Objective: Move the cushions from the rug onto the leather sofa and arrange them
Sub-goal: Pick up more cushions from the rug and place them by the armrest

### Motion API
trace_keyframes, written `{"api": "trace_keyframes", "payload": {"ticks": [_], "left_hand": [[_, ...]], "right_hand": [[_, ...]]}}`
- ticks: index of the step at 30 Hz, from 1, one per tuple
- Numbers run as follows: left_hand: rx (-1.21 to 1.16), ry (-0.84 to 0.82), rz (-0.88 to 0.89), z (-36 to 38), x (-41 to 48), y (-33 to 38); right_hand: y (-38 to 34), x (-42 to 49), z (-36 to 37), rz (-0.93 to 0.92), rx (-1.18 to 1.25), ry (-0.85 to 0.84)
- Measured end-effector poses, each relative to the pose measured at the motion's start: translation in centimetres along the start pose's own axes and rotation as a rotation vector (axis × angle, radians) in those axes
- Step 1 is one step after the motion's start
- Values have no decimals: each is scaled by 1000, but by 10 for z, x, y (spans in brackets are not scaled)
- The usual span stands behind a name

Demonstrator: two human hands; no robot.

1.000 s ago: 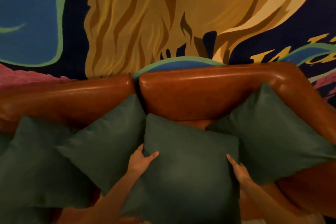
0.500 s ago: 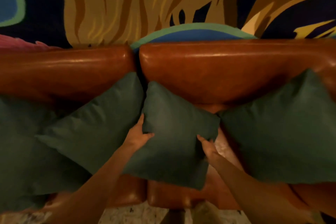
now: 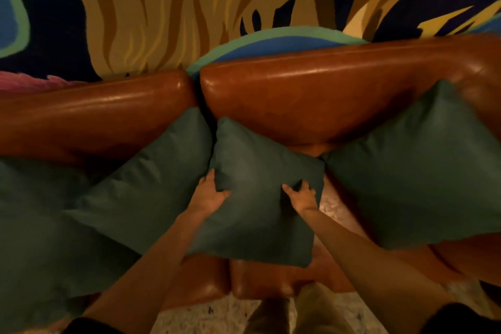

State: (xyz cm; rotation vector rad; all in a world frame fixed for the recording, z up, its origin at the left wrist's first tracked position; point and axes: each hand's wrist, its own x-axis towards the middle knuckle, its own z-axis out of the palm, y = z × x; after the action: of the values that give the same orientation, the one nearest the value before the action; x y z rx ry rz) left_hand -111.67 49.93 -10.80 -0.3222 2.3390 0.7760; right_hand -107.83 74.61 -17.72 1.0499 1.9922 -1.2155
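Note:
A dark green middle cushion (image 3: 260, 184) leans against the backrest of the brown leather sofa (image 3: 311, 95). My left hand (image 3: 210, 194) grips its left edge, thumb on the front face. My right hand (image 3: 302, 196) pinches the fabric near its right edge. Beside it on the left leans a second green cushion (image 3: 151, 187), touching the middle one. A third green cushion (image 3: 412, 171) leans at the right, and another green cushion (image 3: 35, 225) fills the far left.
A painted wall mural (image 3: 176, 8) in yellow, blue and green rises behind the sofa. The sofa's front seat edge (image 3: 260, 279) sits just below the cushion. Pale speckled floor (image 3: 217, 314) and my foot (image 3: 292, 312) show at the bottom.
The middle cushion has been pushed back and up against the backrest. My right hand slid from its right edge onto the front face and now pinches the fabric. The camera leaned closer.

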Motion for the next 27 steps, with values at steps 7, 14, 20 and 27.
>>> {"api": "trace_keyframes", "payload": {"ticks": [7, 14, 20, 27], "left_hand": [[26, 66, 214, 18, -50, -21], [-253, 89, 311, 43, -74, 29], [-376, -149, 433, 64, -80, 119], [-326, -247, 513, 105, -87, 228]], "right_hand": [[39, -62, -31, -57, 178, -48], [63, -105, -108, -131, 350, 31], [66, -116, -212, -183, 481, 203], [120, -123, -323, -182, 506, 474]]}}
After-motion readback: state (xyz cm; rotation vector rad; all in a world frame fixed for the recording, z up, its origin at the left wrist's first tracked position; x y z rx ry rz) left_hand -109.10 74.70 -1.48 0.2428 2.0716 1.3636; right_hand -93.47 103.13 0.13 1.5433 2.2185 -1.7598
